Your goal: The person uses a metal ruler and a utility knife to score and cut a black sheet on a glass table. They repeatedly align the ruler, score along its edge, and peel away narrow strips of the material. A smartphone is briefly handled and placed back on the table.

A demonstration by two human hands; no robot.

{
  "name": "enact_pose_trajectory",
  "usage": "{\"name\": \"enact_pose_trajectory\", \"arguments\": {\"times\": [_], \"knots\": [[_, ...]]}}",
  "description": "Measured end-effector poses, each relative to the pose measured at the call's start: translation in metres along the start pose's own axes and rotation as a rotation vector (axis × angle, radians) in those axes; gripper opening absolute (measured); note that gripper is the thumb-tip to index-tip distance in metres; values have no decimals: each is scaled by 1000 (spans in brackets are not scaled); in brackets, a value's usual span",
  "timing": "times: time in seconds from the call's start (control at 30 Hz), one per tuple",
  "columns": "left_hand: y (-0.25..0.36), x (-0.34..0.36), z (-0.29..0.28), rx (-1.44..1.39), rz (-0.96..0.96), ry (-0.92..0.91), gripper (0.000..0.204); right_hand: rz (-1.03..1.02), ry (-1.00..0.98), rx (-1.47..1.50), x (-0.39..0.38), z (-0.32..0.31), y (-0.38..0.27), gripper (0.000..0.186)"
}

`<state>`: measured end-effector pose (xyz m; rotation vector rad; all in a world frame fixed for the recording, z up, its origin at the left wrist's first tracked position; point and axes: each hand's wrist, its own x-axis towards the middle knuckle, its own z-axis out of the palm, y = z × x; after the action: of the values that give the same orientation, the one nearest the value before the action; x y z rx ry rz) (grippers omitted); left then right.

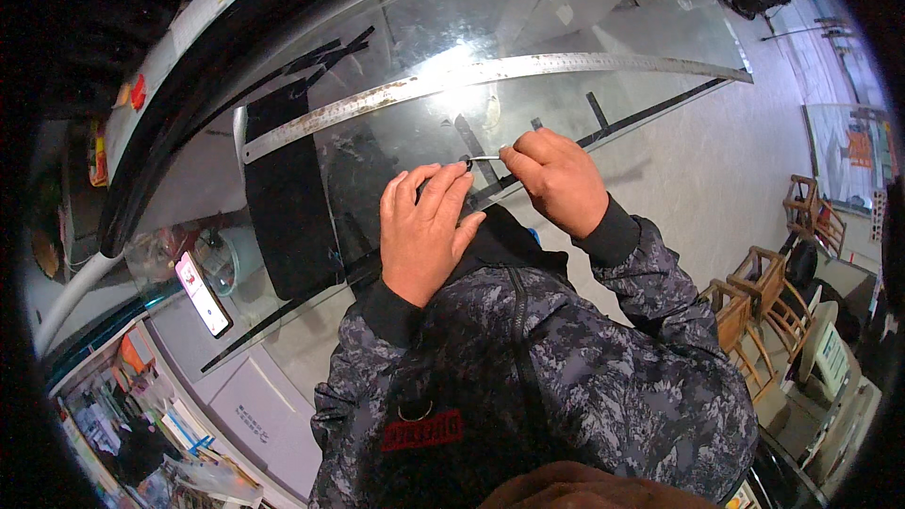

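A: How's the person's [566, 358] L hand [422, 231] posed?
B: Back up, fingers lightly bent & close together, pointing away from the body; thumb spread off to the R. Fingertips are at a small black piece [468, 166] — can't tell if it's pinched or just steadied.
A: And the R hand [563, 179]?
B: Curled in, back of it up, thumb & index finger closed on a thin metal tool [486, 158]. Forearm comes in from lower R.
A: Where's the tool re: the hands?
B: In the gap b/w them, roughly level, tip pointing L at the L fingertips. Other end's hidden in the R grip.
A: Black piece?
B: By the tip, next to the L index finger — too small to make out more. Both hands are on the near side of the long metal ruler [490, 73], which lies across the glass sheet [405, 28].
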<state>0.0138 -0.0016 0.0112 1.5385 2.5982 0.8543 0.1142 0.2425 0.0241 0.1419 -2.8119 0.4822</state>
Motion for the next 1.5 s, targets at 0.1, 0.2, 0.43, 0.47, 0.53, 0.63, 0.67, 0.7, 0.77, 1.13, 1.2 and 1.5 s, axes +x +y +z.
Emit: {"name": "enact_pose_trajectory", "arguments": {"times": [0.1,0.2,0.43,0.47,0.53,0.63,0.67,0.7,0.77,1.13,1.2,1.5], "knots": [[1,0,0,2,-9,-1,55,-6,20,28,0,-1,-1,35],[2,0,0,6,-14,-6,54,2,12,19,-1,-1,-2,35],[4,0,2,19,-6,21,54,26,7,19,-6,-3,-5,35],[4,0,2,26,-5,20,54,28,9,20,-7,-2,-6,34],[4,0,2,25,-7,20,54,46,6,20,-8,-2,-10,34],[6,0,3,43,-23,5,54,83,-5,16,-10,-1,-16,34],[6,0,3,45,-22,6,54,87,-3,14,-10,-1,-18,33],[6,0,3,48,-21,6,54,93,-1,15,-11,-1,-19,33],[6,0,3,50,-19,8,54,116,-16,14,-12,-1,-22,32],[7,0,2,45,-23,9,51,160,-28,16,-17,-1,-32,32],[7,0,2,44,-25,8,51,166,-21,31,-17,-2,-34,30],[7,1,3,45,-24,7,51,198,-26,11,-18,-2,-41,27]]}}
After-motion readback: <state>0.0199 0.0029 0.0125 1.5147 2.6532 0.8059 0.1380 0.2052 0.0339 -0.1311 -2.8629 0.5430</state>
